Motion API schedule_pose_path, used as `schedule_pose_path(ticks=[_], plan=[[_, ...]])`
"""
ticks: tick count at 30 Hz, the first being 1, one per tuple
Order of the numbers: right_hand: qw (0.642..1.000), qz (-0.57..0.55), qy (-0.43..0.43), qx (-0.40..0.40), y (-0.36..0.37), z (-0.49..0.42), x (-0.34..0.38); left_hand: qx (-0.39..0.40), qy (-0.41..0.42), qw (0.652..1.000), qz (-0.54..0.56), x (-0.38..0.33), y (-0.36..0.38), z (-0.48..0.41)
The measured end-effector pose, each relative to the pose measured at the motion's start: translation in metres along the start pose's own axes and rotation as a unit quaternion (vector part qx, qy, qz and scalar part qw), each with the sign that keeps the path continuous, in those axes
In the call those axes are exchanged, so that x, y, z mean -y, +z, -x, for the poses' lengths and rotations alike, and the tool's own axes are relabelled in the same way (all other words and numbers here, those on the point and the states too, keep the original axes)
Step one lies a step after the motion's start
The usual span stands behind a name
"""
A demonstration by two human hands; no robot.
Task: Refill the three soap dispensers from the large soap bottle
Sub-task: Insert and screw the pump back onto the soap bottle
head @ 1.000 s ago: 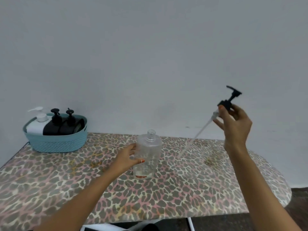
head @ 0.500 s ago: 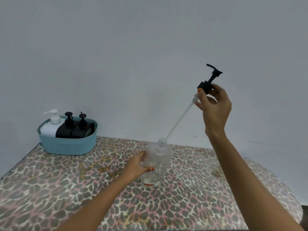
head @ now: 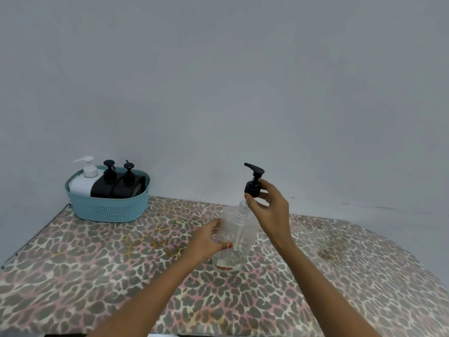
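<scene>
On my feed the left hand (head: 206, 242) grips the clear dispenser (head: 232, 224) by its side; the bottle stands upright on the leopard-print table (head: 97, 276); the right hand (head: 269, 210) pinches the black pump head (head: 254, 184) just above the open neck, with the dip tube (head: 239, 235) reaching down inside the bottle; a little liquid seems to lie at the bottom, though the plastic blurs it; well to the left, a teal basket (head: 109, 211) holds a white pump bottle (head: 81, 184) and two black dispensers (head: 107, 188).
</scene>
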State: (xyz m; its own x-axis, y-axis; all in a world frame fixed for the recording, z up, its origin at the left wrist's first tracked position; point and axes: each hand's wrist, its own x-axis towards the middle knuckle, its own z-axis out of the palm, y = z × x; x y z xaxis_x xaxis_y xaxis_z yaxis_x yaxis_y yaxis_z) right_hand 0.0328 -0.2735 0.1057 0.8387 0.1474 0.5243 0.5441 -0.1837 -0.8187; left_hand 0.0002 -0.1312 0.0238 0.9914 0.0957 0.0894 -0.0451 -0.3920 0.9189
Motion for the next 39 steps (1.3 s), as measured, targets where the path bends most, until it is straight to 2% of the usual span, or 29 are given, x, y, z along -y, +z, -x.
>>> schedule_pose_path(ticks=[8,14,17,21,27,33,35,39], plan=[[0.998,0.048,0.015,0.032,0.006,0.011,-0.022,-0.001,0.0,1.0,0.003,0.004,0.001,0.0],[0.998,0.061,0.018,0.013,0.008,0.016,-0.025,-0.005,-0.002,1.0,0.0,0.004,0.002,-0.001],[0.997,0.053,0.049,0.007,0.011,0.014,-0.022,-0.005,-0.007,1.0,0.007,0.005,0.001,-0.001],[0.994,0.074,0.065,0.038,0.008,0.006,-0.018,-0.003,-0.013,1.0,0.012,0.006,0.001,-0.002],[0.989,0.125,0.021,0.072,0.001,0.002,-0.011,-0.006,-0.005,1.0,0.012,0.006,0.001,0.0],[0.978,0.141,0.06,0.144,-0.008,-0.011,-0.004,-0.001,-0.007,1.0,0.019,0.005,0.0,0.0],[0.979,0.135,0.069,0.135,-0.008,-0.012,-0.006,-0.004,-0.006,1.0,0.018,0.004,0.0,0.0],[0.986,0.151,0.059,0.043,0.005,-0.003,-0.011,-0.006,-0.005,1.0,0.011,0.003,0.001,0.001]])
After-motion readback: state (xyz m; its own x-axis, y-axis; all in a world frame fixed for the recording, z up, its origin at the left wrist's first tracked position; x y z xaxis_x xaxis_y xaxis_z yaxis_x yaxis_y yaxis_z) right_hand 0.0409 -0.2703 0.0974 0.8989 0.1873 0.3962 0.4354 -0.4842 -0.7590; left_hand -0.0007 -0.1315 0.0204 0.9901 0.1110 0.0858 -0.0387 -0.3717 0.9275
